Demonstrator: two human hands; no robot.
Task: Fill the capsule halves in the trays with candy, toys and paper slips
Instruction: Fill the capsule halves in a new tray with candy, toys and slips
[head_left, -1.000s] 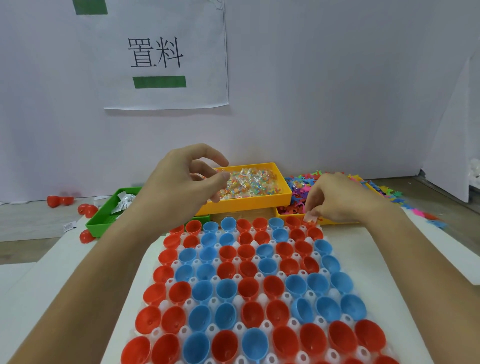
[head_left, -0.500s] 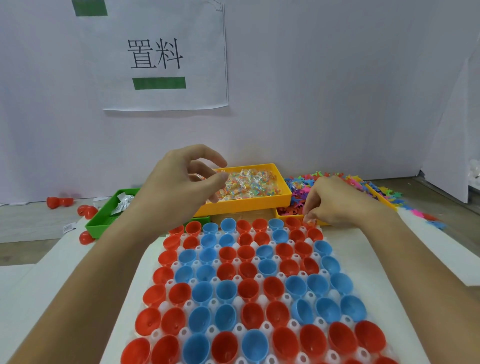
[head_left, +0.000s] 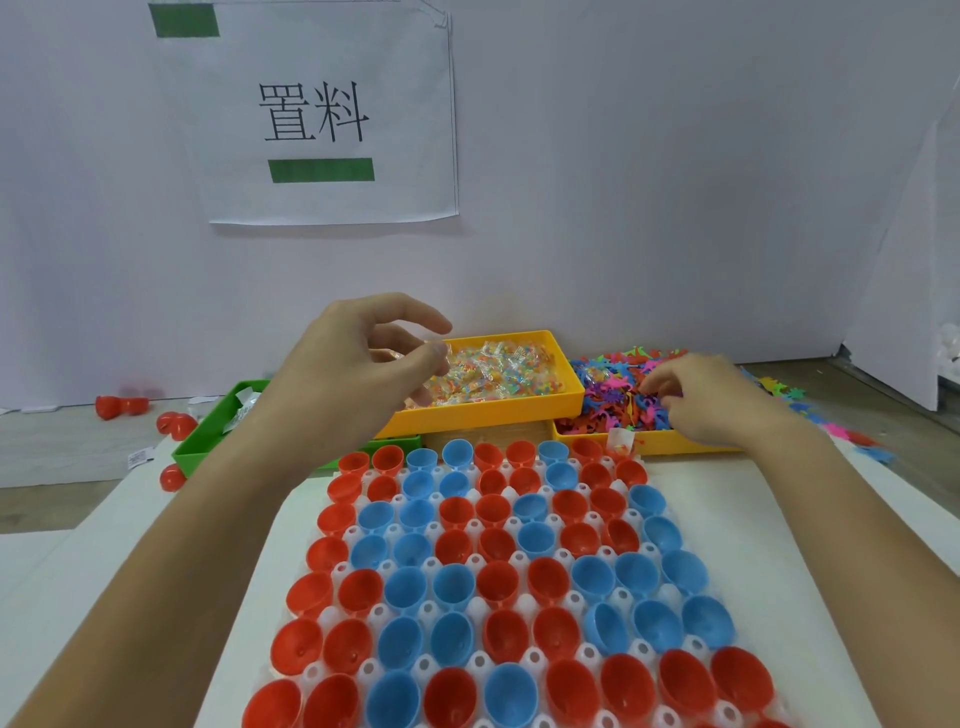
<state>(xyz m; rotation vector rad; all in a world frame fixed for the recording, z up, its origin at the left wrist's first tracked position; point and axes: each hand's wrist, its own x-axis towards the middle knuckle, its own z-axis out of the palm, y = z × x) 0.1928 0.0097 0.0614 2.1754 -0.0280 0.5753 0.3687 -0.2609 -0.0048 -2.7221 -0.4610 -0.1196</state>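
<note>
A white tray (head_left: 511, 524) in front of me holds rows of red and blue capsule halves (head_left: 498, 582), nearly all empty. One wrapped candy (head_left: 621, 441) sits in the far-right half of the back row. My left hand (head_left: 353, 379) hovers over the tray's far left corner, its curled fingers and thumb holding clear candy packets. My right hand (head_left: 711, 400) is above the yellow tray of coloured toys (head_left: 608, 400), fingers loosely bent, with nothing seen in them. The yellow candy tray (head_left: 493, 413) stands behind the capsules. The green tray (head_left: 202, 447) of paper slips (head_left: 244, 413) is at the left.
Loose red capsule halves (head_left: 122, 405) lie on the surface to the left. Stray toys (head_left: 841, 431) are scattered at the right. A paper sign (head_left: 322, 114) hangs on the white wall behind the trays. A white panel (head_left: 904, 291) leans at the right.
My right hand let go of the candy in the back-row right capsule half and drew up and to the right over the toys. My left hand barely moved.
</note>
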